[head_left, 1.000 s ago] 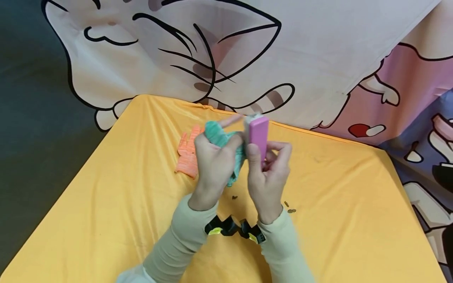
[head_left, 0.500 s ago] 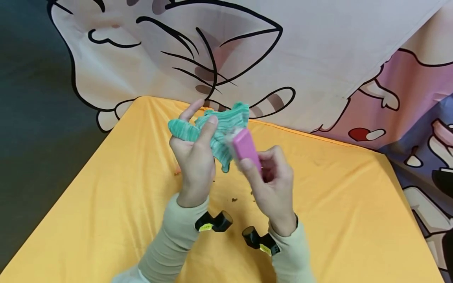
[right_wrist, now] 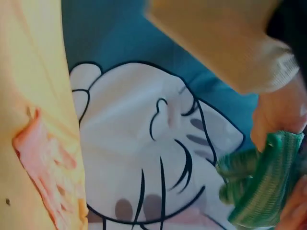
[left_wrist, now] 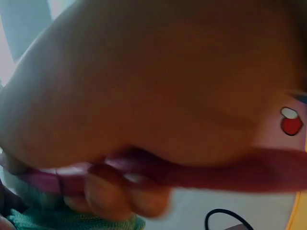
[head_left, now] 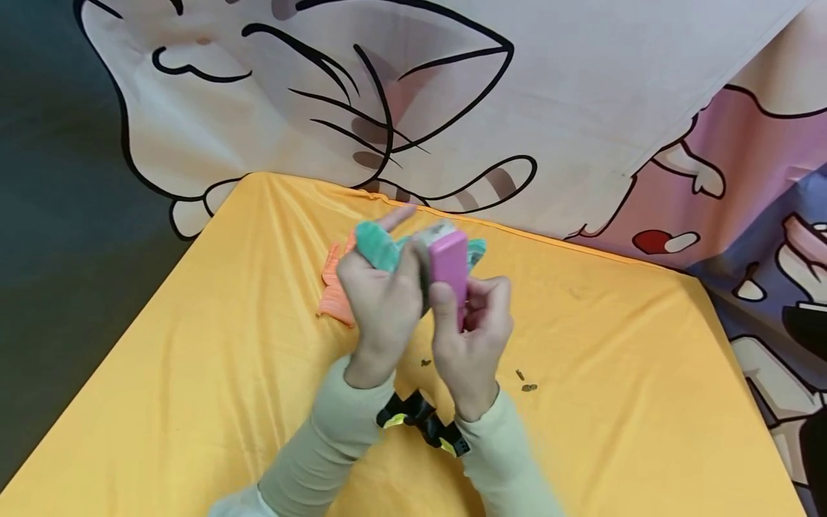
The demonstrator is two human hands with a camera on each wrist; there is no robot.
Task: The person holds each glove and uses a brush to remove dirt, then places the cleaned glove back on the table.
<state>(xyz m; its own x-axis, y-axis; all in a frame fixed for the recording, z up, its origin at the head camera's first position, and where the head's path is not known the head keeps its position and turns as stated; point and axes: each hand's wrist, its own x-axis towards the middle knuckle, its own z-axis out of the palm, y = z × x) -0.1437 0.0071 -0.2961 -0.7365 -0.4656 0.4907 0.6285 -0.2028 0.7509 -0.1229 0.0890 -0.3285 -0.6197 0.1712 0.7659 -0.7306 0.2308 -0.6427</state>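
Note:
My left hand (head_left: 381, 309) holds a green striped knit glove (head_left: 377, 246), thumb on top and one finger pointing away. My right hand (head_left: 474, 341) grips a pink-backed brush (head_left: 450, 269), whose pale bristle side faces the glove and seems to touch it. The brush covers much of the glove in the head view. Past the left hand's fingers, the glove's green cuff (right_wrist: 268, 187) shows in the right wrist view. A large blurred hand fills the left wrist view, with the brush's pink strip (left_wrist: 220, 173) under it.
An orange knit glove (head_left: 337, 298) lies on the yellow tablecloth (head_left: 614, 373), partly behind the left hand. Small dark bits (head_left: 529, 388) are scattered on the cloth near the wrists. A cartoon-printed sheet (head_left: 562, 108) hangs behind the table.
The hands moved apart, with the green glove swung left and spread, then came together again. The brush tilted over the glove and is now upright against it. Both grips stay.

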